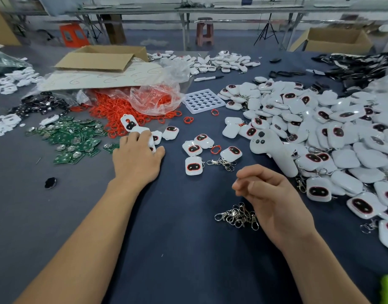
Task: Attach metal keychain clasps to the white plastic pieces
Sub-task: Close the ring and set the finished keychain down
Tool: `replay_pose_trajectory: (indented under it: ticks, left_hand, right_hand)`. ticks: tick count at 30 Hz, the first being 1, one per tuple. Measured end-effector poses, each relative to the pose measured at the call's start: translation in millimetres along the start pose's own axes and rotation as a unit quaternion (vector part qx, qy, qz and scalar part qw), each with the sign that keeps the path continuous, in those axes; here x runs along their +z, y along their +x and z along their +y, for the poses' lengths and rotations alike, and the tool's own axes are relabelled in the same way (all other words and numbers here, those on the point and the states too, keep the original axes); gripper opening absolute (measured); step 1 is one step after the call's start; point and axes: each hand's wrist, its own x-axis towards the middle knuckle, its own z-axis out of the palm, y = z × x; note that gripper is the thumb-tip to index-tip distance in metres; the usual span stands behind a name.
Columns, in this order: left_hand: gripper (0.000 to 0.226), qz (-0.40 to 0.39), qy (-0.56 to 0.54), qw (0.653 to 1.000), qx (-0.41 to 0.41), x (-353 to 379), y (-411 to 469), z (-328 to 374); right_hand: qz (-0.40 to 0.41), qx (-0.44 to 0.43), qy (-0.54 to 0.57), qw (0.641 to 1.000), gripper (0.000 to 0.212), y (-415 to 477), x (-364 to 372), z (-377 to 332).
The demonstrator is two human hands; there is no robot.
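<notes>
My left hand [137,156] reaches forward onto a small cluster of white plastic pieces [145,133], with its fingers curled over one of them. Three more white pieces with dark, red-rimmed faces [194,165] lie loose in the middle of the blue cloth. Beside them lie a few metal clasps [221,162]. A small pile of metal keychain clasps [238,216] sits near me, just left of my right hand [269,194]. That hand hovers above the cloth with loosely curled fingers and holds nothing I can see.
A big heap of white pieces [320,132] fills the right side, with a white controller [274,150] lying on it. Red rings [123,113] spill from a plastic bag; green circuit boards [74,137] lie left. A white perforated tray [203,100] and cardboard box [101,58] stand farther back.
</notes>
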Motion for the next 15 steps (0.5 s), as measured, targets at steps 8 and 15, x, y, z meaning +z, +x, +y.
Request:
replay_pose_trajectory:
  ticks: [8,15]
  left_hand:
    - [0.027,0.071,-0.052,0.995,-0.048,-11,-14,12]
    - [0.024,0.036,-0.044,0.997,0.061,-19,-47,28]
  right_hand:
    - [-0.001,-0.001,-0.023,1.0,0.03,0,5,-2]
    - [0.004,0.004,-0.021,1.0,0.029,0,6,-3]
